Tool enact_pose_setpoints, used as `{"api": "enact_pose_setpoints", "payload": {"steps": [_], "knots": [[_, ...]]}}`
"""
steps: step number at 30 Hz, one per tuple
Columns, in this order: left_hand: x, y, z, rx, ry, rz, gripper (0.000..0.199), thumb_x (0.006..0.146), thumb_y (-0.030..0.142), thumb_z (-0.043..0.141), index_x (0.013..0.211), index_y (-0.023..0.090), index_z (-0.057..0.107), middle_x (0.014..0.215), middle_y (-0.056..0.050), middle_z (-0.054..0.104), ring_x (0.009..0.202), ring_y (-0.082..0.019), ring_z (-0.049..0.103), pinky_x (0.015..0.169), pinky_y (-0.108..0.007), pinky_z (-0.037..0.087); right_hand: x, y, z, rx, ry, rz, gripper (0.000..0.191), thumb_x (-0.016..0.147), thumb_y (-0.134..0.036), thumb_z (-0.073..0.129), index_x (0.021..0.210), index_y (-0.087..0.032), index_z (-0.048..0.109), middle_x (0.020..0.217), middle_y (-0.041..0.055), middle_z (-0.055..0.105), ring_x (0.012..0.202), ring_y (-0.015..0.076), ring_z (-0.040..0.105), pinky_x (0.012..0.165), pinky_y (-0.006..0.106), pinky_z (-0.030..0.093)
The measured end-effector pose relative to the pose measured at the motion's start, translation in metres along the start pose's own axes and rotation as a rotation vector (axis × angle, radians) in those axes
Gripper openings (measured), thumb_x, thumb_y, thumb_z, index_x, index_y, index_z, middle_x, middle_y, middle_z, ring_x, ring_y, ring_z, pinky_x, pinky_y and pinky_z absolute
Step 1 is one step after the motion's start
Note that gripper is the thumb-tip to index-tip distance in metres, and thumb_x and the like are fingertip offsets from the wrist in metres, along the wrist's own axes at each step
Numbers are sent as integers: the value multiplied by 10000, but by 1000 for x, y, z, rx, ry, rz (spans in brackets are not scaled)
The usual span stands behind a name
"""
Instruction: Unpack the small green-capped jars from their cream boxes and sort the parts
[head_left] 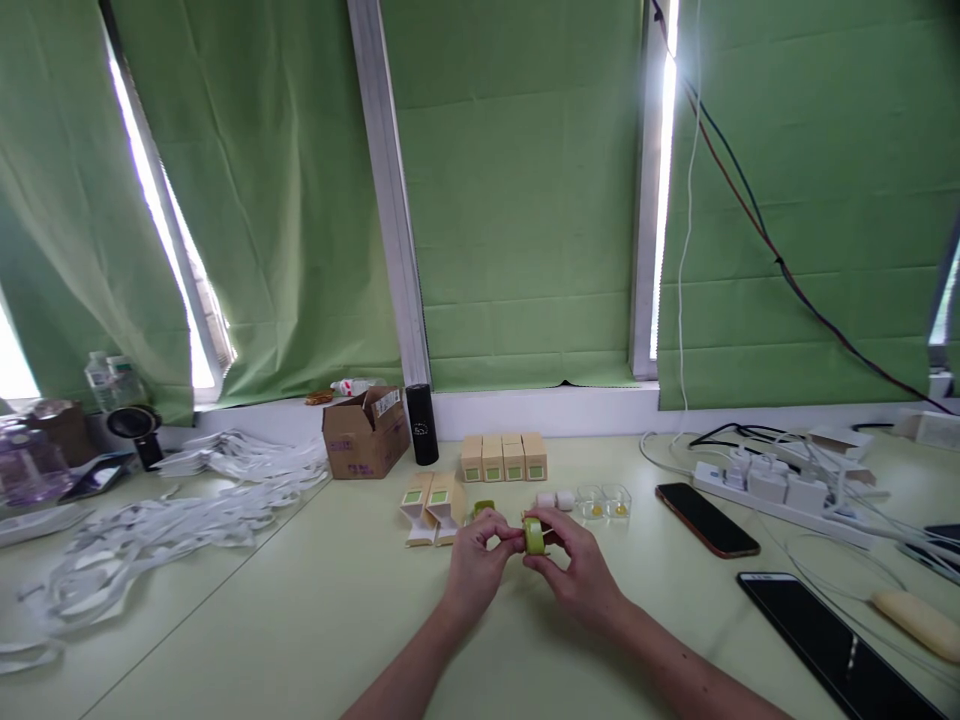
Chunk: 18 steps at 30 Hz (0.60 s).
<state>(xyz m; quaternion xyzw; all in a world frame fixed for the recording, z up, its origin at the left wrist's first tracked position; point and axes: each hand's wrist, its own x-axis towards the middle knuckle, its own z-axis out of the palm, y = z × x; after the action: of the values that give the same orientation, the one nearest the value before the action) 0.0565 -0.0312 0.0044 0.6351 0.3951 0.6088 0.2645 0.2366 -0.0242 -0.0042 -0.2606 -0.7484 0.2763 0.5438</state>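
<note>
Right hand (581,570) curls inward, gripping a green piece (534,537) (apparently ring-shaped).

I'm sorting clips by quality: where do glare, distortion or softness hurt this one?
Head view: daylight burns out the window gap right of centre; a pale reflection marks the large black-screened device at lower right; the window post left of centre leans, probably wide-lens distortion; the held green item is too small and soft for fine detail.
</note>
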Motion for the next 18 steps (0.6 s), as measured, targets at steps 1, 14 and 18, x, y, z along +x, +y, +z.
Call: {"api": "enact_pose_setpoints", "payload": {"steps": [1, 14, 18], "knots": [[0, 0, 0, -4, -2, -3, 99, 727, 290, 830, 675, 214, 791, 713, -18, 646, 713, -176, 629, 694, -294, 509, 0, 0, 0, 11, -5, 14, 396, 835, -177, 689, 1223, -247, 655, 1161, 88, 708, 973, 239, 694, 822, 372, 612], [1, 11, 0, 150, -12, 12, 324, 767, 329, 808, 1073, 227, 774, 974, -80, 748, 905, -240, 679, 791, -368, 552, 8, 2, -2, 308, 12, 194, 401, 928, -442, 666, 1307, -312, 671, 1210, 84, 618, 939, 214, 660, 837, 378, 591], [1, 13, -3, 225, -31, 29, 356, 819, 283, 754, 1173, 258, 727, 1141, -95, 733, 1114, -278, 623, 915, -428, 523, 8, 4, -5, 171, 63, 190, 484, 918, -376, 672, 1396, -324, 610, 1247, 90, 629, 1046, 241, 660, 904, 406, 575]]}}
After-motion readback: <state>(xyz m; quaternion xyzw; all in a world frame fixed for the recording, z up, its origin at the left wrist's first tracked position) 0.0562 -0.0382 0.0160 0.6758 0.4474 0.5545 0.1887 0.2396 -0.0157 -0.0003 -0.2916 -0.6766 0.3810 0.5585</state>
